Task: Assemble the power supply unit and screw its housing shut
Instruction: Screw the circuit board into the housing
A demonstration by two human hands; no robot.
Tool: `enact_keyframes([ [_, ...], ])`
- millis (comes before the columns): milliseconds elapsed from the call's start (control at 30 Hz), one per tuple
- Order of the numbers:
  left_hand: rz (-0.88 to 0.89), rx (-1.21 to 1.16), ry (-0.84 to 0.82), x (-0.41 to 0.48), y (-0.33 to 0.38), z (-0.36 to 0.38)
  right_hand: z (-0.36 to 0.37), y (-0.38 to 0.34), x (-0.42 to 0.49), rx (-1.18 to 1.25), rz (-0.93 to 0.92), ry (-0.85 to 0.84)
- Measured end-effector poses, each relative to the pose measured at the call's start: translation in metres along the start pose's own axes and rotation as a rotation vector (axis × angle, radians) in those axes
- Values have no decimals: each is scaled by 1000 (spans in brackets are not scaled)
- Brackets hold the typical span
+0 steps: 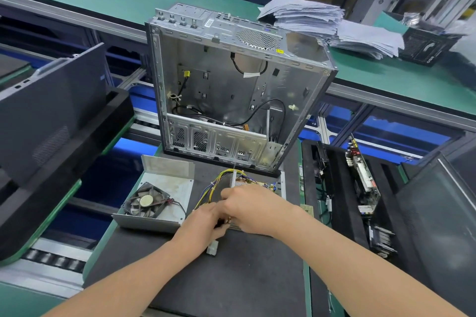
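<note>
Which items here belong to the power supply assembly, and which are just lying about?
In the job: housing half with fan, power supply board, wire bundle, white connector, left hand, right hand.
Lying about: open computer case, paper stack, upright circuit board, black panel.

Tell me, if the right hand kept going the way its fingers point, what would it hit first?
Probably the wire bundle just beyond the right hand, then the fan housing; depth is unclear.
</note>
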State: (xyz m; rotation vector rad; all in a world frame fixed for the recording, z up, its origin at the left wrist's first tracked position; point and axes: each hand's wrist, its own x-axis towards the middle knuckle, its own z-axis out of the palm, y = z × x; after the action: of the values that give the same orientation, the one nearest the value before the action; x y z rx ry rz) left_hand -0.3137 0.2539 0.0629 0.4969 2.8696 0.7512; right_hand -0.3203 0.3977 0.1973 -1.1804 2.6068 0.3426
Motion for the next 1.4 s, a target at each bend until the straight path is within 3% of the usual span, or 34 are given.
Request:
enact_keyframes([
  [300, 88, -48, 43, -1, -8, 6, 12, -3, 11, 233, 463, 86],
  [433, 117, -149, 23, -1, -12, 4, 9, 6, 3, 381, 301, 37],
  [600, 108, -176, -37, 0, -13, 1, 13, 12, -2, 241, 107, 37],
  [867, 58, -215, -46, 4, -14, 2, 10, 10, 6, 331, 294, 73],
  [1100, 43, -217, -59, 2, -12, -1, 14, 9, 3, 420, 282, 118],
  [1333, -156, -300, -222, 13, 5, -34, -4, 25, -22, 762, 531, 367],
  [1400, -164, -285, -172, 23, 12, -51, -8, 30, -30, 830, 577, 456],
])
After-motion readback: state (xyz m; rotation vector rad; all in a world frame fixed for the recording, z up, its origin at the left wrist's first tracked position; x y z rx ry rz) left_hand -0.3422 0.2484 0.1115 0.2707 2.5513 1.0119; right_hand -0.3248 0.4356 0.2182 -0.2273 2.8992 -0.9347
